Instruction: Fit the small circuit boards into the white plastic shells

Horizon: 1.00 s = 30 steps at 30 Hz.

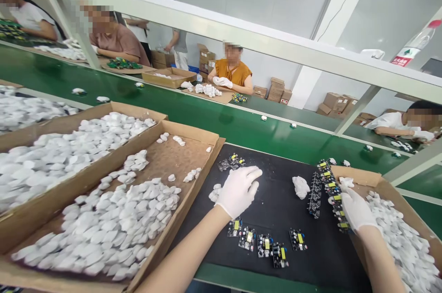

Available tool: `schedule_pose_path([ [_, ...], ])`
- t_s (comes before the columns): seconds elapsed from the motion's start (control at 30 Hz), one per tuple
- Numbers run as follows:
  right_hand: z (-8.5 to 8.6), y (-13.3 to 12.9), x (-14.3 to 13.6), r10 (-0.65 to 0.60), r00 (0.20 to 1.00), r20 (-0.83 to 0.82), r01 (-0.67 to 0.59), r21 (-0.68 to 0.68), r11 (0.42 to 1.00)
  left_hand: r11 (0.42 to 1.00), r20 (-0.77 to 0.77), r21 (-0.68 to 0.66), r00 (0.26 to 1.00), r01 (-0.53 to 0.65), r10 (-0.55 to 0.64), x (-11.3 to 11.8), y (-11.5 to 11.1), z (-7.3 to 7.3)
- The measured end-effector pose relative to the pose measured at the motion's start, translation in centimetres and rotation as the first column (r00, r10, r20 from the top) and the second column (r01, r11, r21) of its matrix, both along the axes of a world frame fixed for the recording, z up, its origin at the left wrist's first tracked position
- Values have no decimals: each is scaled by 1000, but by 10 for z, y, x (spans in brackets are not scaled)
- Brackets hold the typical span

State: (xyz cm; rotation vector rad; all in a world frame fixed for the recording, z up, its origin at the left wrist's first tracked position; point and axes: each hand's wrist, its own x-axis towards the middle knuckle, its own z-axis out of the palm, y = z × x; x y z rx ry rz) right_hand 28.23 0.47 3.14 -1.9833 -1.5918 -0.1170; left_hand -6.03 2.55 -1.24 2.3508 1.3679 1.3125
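Note:
My left hand [238, 191], in a white glove, hovers over or rests on the black mat [276, 210], fingers loosely apart and nothing visible in them. Beside it lie a few small white pieces [214, 193], and just beyond are small circuit boards [236, 160]. My right hand [357, 210], gloved too, grips the side of a strip of joined circuit boards [332, 187] with yellow parts. Left of that strip stands another strip of boards [314, 195], near a crumpled white clump [301, 187]. Several separate circuit boards [247, 238] lie nearer me on the mat.
On the left, a cardboard tray [203, 164] holds many white pieces, with another full tray [113, 106] beyond it. A cardboard box [366, 174] of white pieces stands at right. Behind runs a green conveyor [207, 118] carrying small items; co-workers sit across, beneath a white frame bar [221, 26].

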Motion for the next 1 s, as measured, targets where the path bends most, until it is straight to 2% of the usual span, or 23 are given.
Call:
schedule_pose_path([
  [0.07,9,-11,-11,34,999,-24,-35,-28,999,992,-97,125,995,34,-22,1,-4,1],
  [0.13,16,-22,-28,164,983,-76,-171,-90,981,971,-165,211,983,109,-75,2,-8,3],
  [0.2,20,-33,-49,364,915,-175,-394,-192,899,950,-243,244,960,196,-136,2,-10,5],
  [0.23,22,-37,-60,437,869,-231,-487,-246,838,943,-285,236,944,235,-164,2,-11,7],
  [0.3,24,-41,-79,502,811,-300,-582,-334,741,934,-369,178,901,310,-229,3,-11,9],
  [0.4,25,-39,-98,560,778,-285,-627,-405,666,944,-486,12,827,328,-281,3,-9,12],
  [0.43,25,-37,-101,578,780,-240,-621,-414,666,956,-520,-34,811,292,-266,3,-8,12],
  [0.5,26,-30,-104,586,807,-66,-559,-404,724,979,-572,-77,796,191,-200,3,-8,12],
  [0.57,29,-25,-102,554,817,157,-483,-338,808,990,-589,-69,795,127,-143,1,-8,11],
  [0.63,32,-23,-100,536,782,318,-483,-235,844,993,-587,-59,801,105,-120,-1,-7,10],
  [0.7,33,-22,-102,551,732,402,-538,-156,828,993,-587,-56,801,100,-113,-2,-6,9],
  [0.77,31,-22,-111,578,677,455,-578,-156,801,993,-599,-55,793,105,-117,-2,-5,7],
  [0.9,9,-16,-139,674,575,464,-567,-368,737,991,-607,-64,784,118,-133,1,-5,2],
  [1.0,-12,-10,-150,696,601,394,-573,-395,718,988,-534,-106,832,111,-150,4,-6,-2],
])
